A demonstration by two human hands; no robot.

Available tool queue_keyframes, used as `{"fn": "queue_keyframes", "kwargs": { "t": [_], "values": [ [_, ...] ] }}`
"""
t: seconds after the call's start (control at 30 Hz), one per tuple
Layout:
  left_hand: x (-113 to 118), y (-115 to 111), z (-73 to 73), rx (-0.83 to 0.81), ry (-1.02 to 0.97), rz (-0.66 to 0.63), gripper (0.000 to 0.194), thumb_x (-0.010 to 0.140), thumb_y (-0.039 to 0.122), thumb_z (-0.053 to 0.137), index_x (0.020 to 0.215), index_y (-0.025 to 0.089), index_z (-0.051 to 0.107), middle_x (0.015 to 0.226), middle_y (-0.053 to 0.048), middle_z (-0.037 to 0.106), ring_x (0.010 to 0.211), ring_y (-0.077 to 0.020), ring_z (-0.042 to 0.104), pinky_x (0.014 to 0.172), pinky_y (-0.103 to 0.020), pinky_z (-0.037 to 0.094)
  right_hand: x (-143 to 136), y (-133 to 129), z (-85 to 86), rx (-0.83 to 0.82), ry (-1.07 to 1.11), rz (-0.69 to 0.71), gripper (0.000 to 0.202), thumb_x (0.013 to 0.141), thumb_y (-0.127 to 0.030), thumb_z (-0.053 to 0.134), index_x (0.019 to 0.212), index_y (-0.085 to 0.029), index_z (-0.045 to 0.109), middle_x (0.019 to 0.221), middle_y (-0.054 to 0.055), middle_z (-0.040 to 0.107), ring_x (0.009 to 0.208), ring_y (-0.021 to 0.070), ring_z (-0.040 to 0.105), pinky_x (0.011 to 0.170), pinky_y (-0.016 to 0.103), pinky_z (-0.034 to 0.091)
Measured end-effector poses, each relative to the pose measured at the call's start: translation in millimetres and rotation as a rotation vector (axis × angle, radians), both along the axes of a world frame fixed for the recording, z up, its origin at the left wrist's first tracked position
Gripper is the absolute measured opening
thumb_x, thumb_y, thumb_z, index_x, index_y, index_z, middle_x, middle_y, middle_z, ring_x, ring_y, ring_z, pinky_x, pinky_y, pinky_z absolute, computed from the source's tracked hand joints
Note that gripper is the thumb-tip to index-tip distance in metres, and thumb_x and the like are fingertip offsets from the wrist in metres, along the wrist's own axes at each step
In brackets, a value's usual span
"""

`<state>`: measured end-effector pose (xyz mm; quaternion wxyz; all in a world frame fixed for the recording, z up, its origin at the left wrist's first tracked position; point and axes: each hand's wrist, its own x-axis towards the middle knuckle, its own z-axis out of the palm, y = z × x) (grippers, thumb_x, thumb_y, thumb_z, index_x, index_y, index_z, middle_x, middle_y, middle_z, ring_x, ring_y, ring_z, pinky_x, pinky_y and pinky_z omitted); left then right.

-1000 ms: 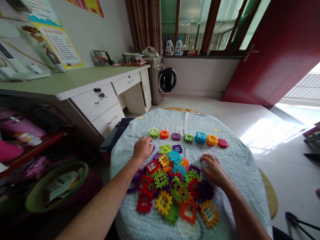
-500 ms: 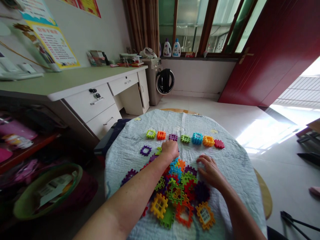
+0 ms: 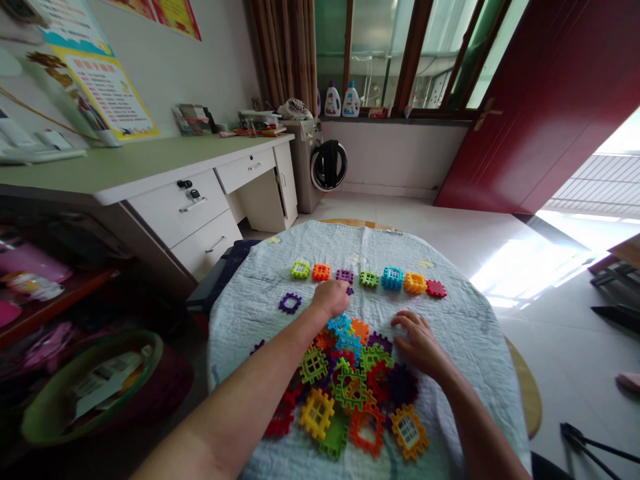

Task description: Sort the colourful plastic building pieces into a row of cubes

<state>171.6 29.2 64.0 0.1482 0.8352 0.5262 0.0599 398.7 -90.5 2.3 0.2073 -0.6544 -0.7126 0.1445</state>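
Note:
My left hand (image 3: 330, 299) is closed on a purple interlocking block piece, of which only a small edge (image 3: 351, 291) shows past the fingers. Just beyond it stands a purple stack of pieces (image 3: 345, 275), part of a row. My right hand (image 3: 419, 339) rests on the cloth with fingers apart, holding nothing. Between my forearms lies a loose pile of interlocking plastic squares, among them a green frame (image 3: 351, 403), a yellow window piece (image 3: 317, 412) and an orange frame (image 3: 367, 443). A single dark purple frame (image 3: 290, 303) lies left of my left hand.
The row also holds a lime stack (image 3: 301, 269), an orange stack (image 3: 321, 271), a green stack (image 3: 369, 279), a blue stack (image 3: 393, 278), a yellow stack (image 3: 415, 283) and a red stack (image 3: 436, 289). A pale blue cloth (image 3: 465, 387) covers the round table.
My left hand has shifted slightly left and toward me, and a purple edge now shows at its fingertips. More of the purple stack is visible. My right hand stays in place.

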Motion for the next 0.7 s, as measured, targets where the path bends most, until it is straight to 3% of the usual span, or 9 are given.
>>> {"fn": "queue_keyframes", "kwargs": {
  "t": [0.17,0.23,0.3,0.47,0.7],
  "values": [
    [-59,12,3.1,-0.06,-0.163,0.006,0.025,0.08,0.02,0.055,0.102,0.016,0.067,0.094,-0.005,0.071,0.084,-0.0164,0.066,0.076,-0.025,0.05,0,0,0.0,-0.005,-0.003,-0.003,0.03,0.073,-0.022,0.052,0.101,-0.023,0.064,0.121,0.009,0.059,0.124,0.0273,0.046,0.106,0.043,0.034],
    [-81,12,0.5,-0.16,-0.289,0.036,0.028,0.076,0.017,0.057,0.103,0.015,0.065,0.091,-0.003,0.07,0.081,-0.0162,0.065,0.075,-0.025,0.05,-1,1,-0.4,0.001,-0.01,-0.007,0.03,0.074,-0.022,0.052,0.1,-0.022,0.064,0.121,0.009,0.059,0.124,0.0271,0.046,0.106,0.042,0.034],
    [-95,8,-4.5,-0.202,-0.277,0.043,0.029,0.073,0.016,0.059,0.102,0.015,0.064,0.091,-0.004,0.069,0.082,-0.0175,0.065,0.077,-0.027,0.05,-1,1,-0.5,0.008,-0.02,-0.011,0.029,0.074,-0.022,0.052,0.1,-0.022,0.064,0.12,0.009,0.06,0.123,0.0269,0.047,0.105,0.042,0.035],
    [-99,-10,-18.3,-0.027,-0.099,0.039,0.047,0.072,0.018,0.065,0.118,0.015,0.058,0.119,-0.011,0.06,0.111,-0.0229,0.059,0.1,-0.03,0.042,-3,1,-0.5,0.012,-0.036,-0.024,0.027,0.075,-0.023,0.051,0.099,-0.022,0.064,0.117,0.009,0.061,0.117,0.0266,0.051,0.102,0.042,0.036],
    [-96,-21,-17.3,-0.037,-0.056,0.069,0.056,0.072,0.015,0.061,0.127,0.014,0.051,0.126,-0.012,0.055,0.118,-0.0232,0.056,0.105,-0.03,0.04,-1,1,-1.1,0.02,-0.027,-0.014,0.026,0.075,-0.024,0.051,0.098,-0.022,0.064,0.117,0.009,0.061,0.118,0.0277,0.05,0.102,0.044,0.037]
  ]
}}
